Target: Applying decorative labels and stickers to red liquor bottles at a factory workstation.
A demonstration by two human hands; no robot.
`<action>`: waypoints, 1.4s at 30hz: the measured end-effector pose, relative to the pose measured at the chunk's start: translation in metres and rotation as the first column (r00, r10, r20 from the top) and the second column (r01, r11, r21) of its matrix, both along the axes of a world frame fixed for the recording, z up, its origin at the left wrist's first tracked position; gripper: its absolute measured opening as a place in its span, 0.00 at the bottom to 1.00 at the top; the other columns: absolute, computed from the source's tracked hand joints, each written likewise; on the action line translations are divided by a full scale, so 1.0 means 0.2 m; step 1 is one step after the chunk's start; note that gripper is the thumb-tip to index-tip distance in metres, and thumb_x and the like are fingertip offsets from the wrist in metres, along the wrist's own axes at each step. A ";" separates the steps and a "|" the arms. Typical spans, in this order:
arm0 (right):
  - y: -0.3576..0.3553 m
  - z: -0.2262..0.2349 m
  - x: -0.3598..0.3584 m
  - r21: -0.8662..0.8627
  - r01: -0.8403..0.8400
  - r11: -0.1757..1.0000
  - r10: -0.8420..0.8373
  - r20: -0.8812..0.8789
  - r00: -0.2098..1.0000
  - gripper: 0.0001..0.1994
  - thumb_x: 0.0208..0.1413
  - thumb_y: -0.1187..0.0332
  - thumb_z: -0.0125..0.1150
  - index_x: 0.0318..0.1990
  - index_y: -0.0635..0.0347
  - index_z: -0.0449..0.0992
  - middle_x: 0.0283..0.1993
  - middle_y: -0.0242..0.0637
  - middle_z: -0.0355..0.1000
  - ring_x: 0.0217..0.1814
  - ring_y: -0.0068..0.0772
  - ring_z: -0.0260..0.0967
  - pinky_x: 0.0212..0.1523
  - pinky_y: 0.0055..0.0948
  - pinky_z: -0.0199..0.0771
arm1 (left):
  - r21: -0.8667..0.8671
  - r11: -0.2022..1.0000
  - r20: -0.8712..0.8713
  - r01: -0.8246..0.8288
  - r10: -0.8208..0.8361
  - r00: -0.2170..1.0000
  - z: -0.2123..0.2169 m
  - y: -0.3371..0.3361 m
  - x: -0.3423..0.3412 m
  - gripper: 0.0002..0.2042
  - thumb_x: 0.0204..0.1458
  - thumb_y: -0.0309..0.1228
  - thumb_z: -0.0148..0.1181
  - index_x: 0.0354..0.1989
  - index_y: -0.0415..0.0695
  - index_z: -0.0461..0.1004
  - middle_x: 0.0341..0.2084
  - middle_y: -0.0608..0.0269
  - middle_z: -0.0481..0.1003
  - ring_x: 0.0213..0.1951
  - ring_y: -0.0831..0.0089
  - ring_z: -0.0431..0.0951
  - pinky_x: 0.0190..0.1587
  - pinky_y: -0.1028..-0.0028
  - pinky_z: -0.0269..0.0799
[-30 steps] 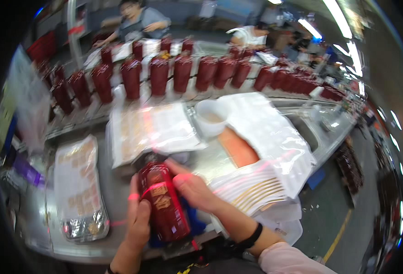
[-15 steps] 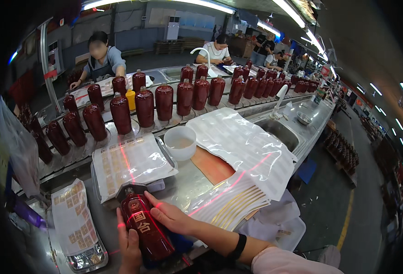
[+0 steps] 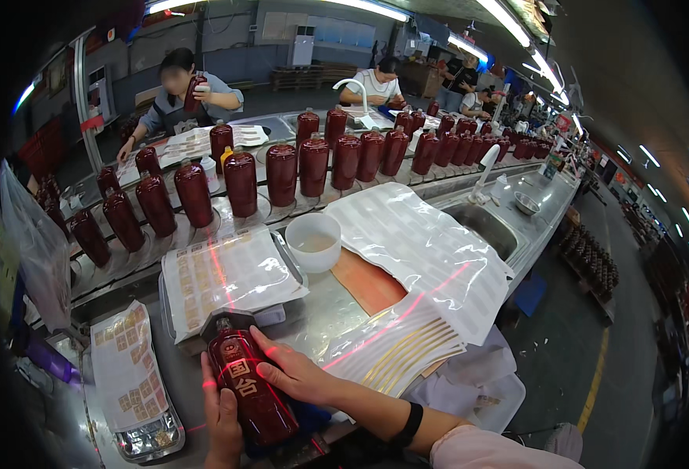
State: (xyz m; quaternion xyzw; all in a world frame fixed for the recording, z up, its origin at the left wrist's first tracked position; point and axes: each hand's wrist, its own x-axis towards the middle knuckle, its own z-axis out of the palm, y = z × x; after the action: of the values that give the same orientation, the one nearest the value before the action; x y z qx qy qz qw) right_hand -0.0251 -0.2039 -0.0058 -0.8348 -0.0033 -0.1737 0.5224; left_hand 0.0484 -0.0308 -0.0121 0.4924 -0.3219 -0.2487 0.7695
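A dark red glass bottle [image 3: 255, 391] with gold characters on its front lies tilted at the near edge, its neck pointing away in a dark angular holder. My left hand [image 3: 222, 414] lies along its left side, thumb near the front. From the right, my right hand [image 3: 304, 375] grips the bottle's shoulder and side, thumb on the glass by the characters. Red laser lines cross the bottle and my fingers. Beneath the bottle's lower end is some blue cloth [image 3: 313, 416]. Just beyond the neck, sheets of gold labels [image 3: 227, 273] rest on a metal tray.
A white bowl [image 3: 313, 242] stands beside large plastic-like sheets [image 3: 423, 242] and gold-edged strips [image 3: 399, 356]. Another label sheet [image 3: 130, 367] covers a tray at left. Red bottles [image 3: 282, 176] line the conveyor. A sink [image 3: 481, 227] is to the right. Co-workers [image 3: 192, 98] sit across.
The row of bottles on the conveyor has shifted leftward. The co-worker at far left has raised a bottle. My hands keep almost the same hold on my bottle.
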 end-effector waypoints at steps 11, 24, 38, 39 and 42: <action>0.01 0.00 0.01 -0.013 -0.010 1.000 0.010 0.023 1.000 0.41 0.65 0.44 0.39 0.70 0.74 0.40 0.65 0.63 0.57 0.68 0.56 0.55 0.66 0.39 0.53 | -0.029 0.999 -0.056 0.027 -0.028 0.998 0.00 0.00 0.01 0.40 0.63 0.51 0.45 0.72 0.39 0.33 0.65 0.50 0.55 0.63 0.63 0.62 0.64 0.65 0.59; 0.01 -0.01 0.02 -0.001 -0.014 1.000 0.014 0.020 1.000 0.41 0.65 0.45 0.40 0.69 0.74 0.40 0.64 0.62 0.58 0.67 0.56 0.56 0.66 0.39 0.53 | -0.036 0.999 0.001 0.009 -0.009 1.000 -0.02 0.00 0.01 0.40 0.63 0.52 0.42 0.71 0.39 0.34 0.65 0.50 0.56 0.63 0.63 0.62 0.64 0.65 0.59; 0.01 0.00 0.02 0.014 -0.030 0.999 0.030 0.024 0.999 0.41 0.65 0.44 0.39 0.70 0.74 0.39 0.65 0.62 0.56 0.69 0.55 0.54 0.67 0.38 0.51 | -0.041 0.999 -0.069 0.015 -0.018 0.997 -0.02 0.00 0.02 0.44 0.61 0.54 0.46 0.71 0.36 0.30 0.65 0.50 0.55 0.62 0.65 0.64 0.63 0.68 0.61; 0.01 0.00 0.01 0.021 -0.032 0.999 0.031 0.020 0.999 0.41 0.65 0.43 0.39 0.70 0.74 0.39 0.66 0.62 0.56 0.69 0.55 0.54 0.67 0.38 0.51 | -0.029 1.000 -0.054 -0.001 0.000 0.999 -0.02 0.00 0.02 0.44 0.61 0.54 0.46 0.71 0.36 0.30 0.65 0.50 0.55 0.62 0.65 0.64 0.63 0.68 0.61; 0.01 0.00 0.01 0.031 -0.034 0.999 0.033 0.018 0.999 0.41 0.65 0.43 0.39 0.70 0.74 0.39 0.66 0.62 0.56 0.69 0.56 0.54 0.67 0.38 0.51 | -0.038 0.999 -0.061 0.014 -0.016 0.998 -0.01 -0.01 0.02 0.45 0.60 0.55 0.47 0.71 0.36 0.30 0.65 0.50 0.55 0.62 0.65 0.63 0.63 0.68 0.61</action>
State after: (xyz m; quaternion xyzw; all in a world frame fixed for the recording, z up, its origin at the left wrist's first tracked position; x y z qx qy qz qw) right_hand -0.0230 -0.2011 -0.0051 -0.8248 -0.0192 -0.1725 0.5381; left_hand 0.0519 -0.0322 -0.0144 0.4675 -0.3065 -0.2631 0.7863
